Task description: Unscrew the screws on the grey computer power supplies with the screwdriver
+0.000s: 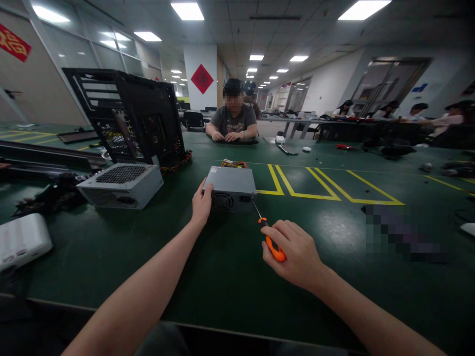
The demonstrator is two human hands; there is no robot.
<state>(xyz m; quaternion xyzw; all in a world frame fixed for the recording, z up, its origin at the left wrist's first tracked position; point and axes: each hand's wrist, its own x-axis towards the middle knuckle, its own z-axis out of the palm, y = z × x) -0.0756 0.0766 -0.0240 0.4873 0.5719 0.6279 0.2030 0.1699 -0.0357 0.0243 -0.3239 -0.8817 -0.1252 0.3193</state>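
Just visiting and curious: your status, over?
Left hand on grey rectangular metal box. Right hand gripping orange-black screwdriver, tip near box's corner. Coloured cables behind, clear of tip.

Left fingers (203,194) on a grey power supply (234,180), orange-handled screwdriver (275,248) in right fingers (286,230) beside its corner

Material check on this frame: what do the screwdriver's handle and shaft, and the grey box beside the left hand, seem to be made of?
Screwdriver handle: likely plastic or rubber, from its moulded, bright orange-and-black look; which one stays open.
Shaft: probably metal, being thin, straight and pale.
Grey box: seemingly sheet metal, smooth, with flat faces and crisp edges; painted or bare, I cannot tell.
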